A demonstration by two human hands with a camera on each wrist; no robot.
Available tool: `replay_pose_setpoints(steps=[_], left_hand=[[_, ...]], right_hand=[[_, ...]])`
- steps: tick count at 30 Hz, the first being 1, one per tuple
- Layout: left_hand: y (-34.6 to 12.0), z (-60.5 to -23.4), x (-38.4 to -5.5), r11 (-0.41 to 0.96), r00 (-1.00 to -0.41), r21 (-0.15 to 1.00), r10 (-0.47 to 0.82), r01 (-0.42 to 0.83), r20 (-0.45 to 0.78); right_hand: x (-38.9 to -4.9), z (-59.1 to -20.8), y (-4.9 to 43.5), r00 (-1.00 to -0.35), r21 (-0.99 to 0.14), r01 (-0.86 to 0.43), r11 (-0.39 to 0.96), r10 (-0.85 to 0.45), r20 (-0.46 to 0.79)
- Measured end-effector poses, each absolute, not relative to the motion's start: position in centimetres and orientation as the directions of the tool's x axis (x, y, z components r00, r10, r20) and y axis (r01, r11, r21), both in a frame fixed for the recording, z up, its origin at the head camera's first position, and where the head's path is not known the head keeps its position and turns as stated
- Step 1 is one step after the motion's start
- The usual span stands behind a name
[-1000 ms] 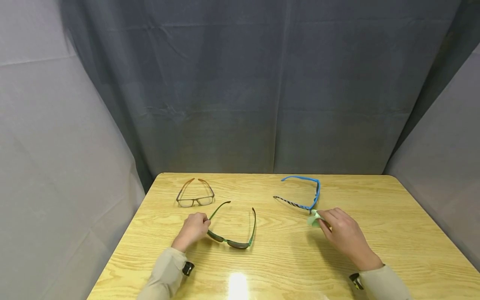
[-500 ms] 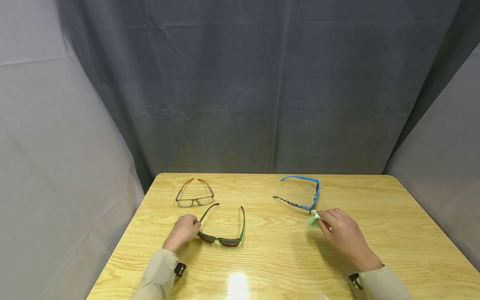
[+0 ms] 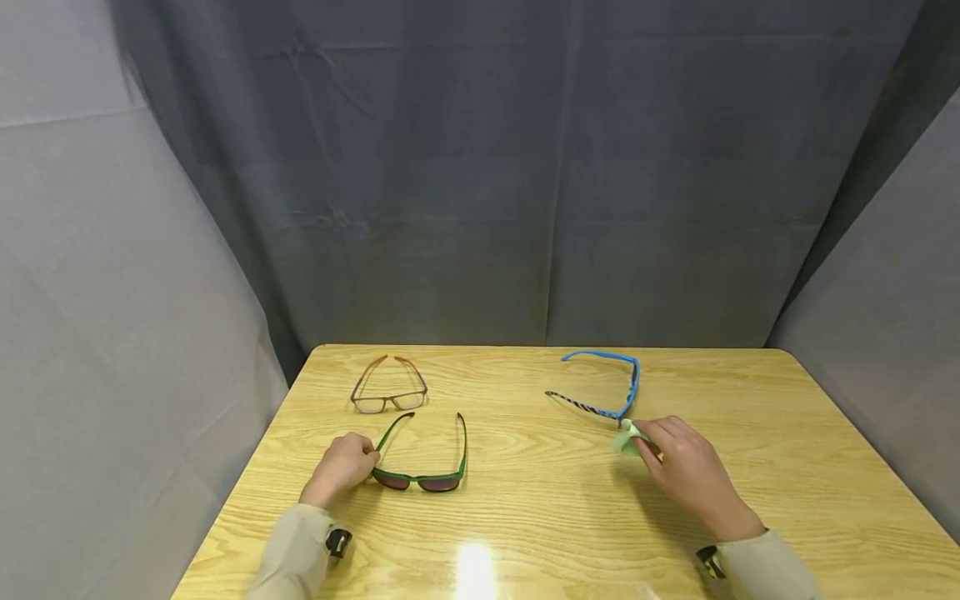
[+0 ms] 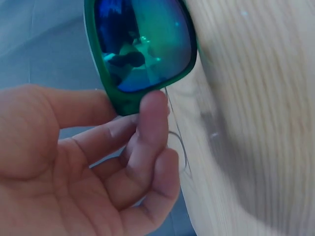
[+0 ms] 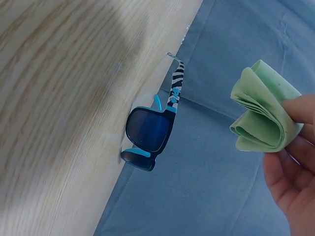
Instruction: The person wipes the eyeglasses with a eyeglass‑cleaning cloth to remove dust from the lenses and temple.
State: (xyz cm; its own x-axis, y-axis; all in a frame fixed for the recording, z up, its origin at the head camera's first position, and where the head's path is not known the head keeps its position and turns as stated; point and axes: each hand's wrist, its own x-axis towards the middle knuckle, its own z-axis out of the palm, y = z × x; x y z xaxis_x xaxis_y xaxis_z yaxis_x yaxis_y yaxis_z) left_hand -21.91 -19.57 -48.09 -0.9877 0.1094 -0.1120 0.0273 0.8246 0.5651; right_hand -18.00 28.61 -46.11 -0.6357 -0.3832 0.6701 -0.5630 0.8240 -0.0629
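My left hand (image 3: 343,464) pinches a pair of green-framed sunglasses (image 3: 417,479) at the left hinge corner, between thumb and fingers. In the left wrist view one mirrored blue-green lens (image 4: 147,44) faces the camera. The temples stand unfolded, pointing to the back of the table. My right hand (image 3: 688,467) holds a folded pale green cloth (image 5: 266,110), its layers fanned out beyond the fingers. Just past that cloth, blue sunglasses (image 3: 636,383) with a zebra-striped temple lie on the table, lenses facing right.
Brown-framed eyeglasses (image 3: 390,403) with orange temple tips lie unfolded at the back left, behind the green sunglasses. A grey curtain (image 3: 450,208) hangs along the back edge of the wooden table (image 3: 540,517), and paler cloth sides (image 3: 97,333) flank it.
My left hand has moved left, carrying the green sunglasses toward the left side of the table, in front of the eyeglasses. The right hand with the cloth has stayed nearly still.
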Motion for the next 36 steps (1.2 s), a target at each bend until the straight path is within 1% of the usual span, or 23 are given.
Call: replay_pose_setpoints(steps=[14,21,29,36], left_hand=[[-21.6,-48.0,-21.4,0.824,-0.989,0.566,0.059,-0.029,-0.138],[-22.6,-47.8,-21.3,0.821,-0.989,0.569,0.044,-0.045,-0.141],[-23.6,-47.7,-21.2,0.826,-0.986,0.558,0.013,-0.083,-0.166],[-24.0,-47.5,-21.2,0.837,-0.987,0.54,0.002,-0.088,-0.163]], right_hand=[[-17.9,-46.3,29.0,-0.626,-0.086,-0.578,0.812,-0.373,0.685],[-17.9,-46.3,29.0,-0.605,-0.071,-0.593,0.802,-0.387,0.696],[-17.8,-46.1,29.3,-0.604,-0.082,-0.594,0.8,-0.377,0.702],[-17.8,-46.1,29.5,-0.597,-0.086,-0.6,0.796,-0.372,0.711]])
